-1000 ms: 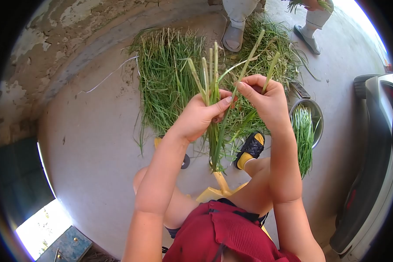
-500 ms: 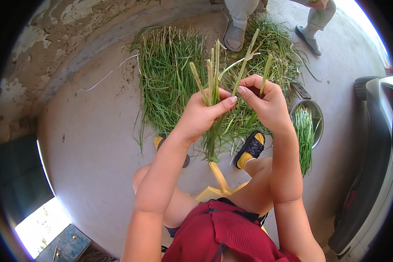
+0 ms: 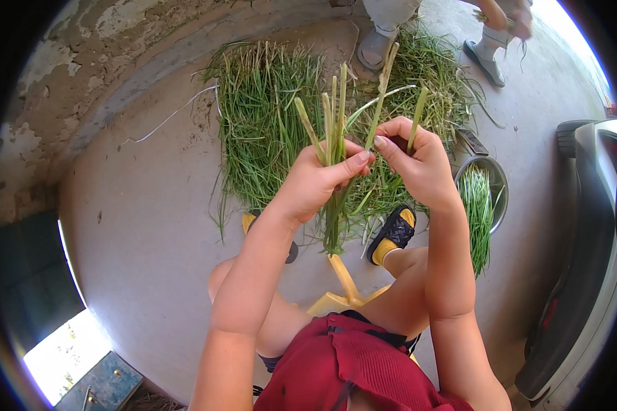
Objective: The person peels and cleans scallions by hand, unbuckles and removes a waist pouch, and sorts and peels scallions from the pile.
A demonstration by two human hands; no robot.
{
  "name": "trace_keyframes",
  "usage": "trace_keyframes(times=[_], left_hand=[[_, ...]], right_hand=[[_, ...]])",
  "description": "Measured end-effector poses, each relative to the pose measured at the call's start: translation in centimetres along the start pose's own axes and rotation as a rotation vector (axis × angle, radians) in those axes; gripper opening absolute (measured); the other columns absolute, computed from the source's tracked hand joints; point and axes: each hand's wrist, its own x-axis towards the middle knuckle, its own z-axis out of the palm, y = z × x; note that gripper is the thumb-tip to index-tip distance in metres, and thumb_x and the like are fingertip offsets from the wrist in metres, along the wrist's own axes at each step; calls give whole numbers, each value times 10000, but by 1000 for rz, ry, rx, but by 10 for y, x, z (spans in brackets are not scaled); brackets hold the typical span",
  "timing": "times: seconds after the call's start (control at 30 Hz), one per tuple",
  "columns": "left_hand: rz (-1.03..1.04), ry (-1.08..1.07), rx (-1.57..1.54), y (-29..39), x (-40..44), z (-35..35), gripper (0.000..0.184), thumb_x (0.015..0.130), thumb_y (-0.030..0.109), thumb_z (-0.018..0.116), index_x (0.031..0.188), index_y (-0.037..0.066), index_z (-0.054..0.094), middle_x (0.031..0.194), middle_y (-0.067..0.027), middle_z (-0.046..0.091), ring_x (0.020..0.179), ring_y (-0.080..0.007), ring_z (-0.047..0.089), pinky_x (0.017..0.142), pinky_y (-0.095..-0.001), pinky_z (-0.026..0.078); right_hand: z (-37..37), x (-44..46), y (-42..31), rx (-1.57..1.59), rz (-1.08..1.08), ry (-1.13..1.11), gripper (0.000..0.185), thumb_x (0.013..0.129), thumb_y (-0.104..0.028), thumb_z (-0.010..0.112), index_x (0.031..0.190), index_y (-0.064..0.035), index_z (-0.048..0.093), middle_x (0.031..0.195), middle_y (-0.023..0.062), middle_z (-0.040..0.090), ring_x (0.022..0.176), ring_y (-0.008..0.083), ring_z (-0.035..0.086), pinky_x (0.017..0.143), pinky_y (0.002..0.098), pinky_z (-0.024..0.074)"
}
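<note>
Closed around a small bunch of garlic chives, my left hand keeps the pale root ends up and the green leaves hanging down. My right hand pinches a single stalk beside the bunch, its thumb and fingertips nearly meeting the left thumb. Another stalk sticks up between the right hand's fingers. A pale strip of leaf slants off near the pinched stalk. Behind my hands lie a wide heap of chives on the left and a looser, messier heap on the right.
A metal bowl with chives stands to the right, a dark flat object beside it. Across the heaps is another person in grey slippers, a hand holding stalks. A vehicle borders the right side.
My hands stay almost in place; the pinched stalk stands slightly more upright, and its pale strip has shifted. The other person's hands have come lower into view, and one foot has moved slightly.
</note>
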Motion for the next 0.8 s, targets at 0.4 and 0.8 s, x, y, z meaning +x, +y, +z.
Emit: trace_keyframes(times=[0.4, 0.8], left_hand=[[46, -101, 67, 2, -2, 2, 213, 901, 214, 587, 962, 20, 647, 761, 2, 610, 595, -31, 429, 540, -179, 339], [25, -31, 96, -3, -1, 2, 223, 918, 234, 556, 1000, 39, 625, 786, 11, 616, 602, -29, 417, 556, -184, 347]], right_hand=[[7, 9, 21, -204, -219, 149, 86, 903, -84, 554, 957, -21, 577, 717, -54, 527, 589, -6, 413, 512, 161, 316], [6, -5, -2, 24, -56, -3, 96, 814, -41, 637, 866, 24, 588, 768, 58, 614, 705, 109, 603, 638, 243, 467]])
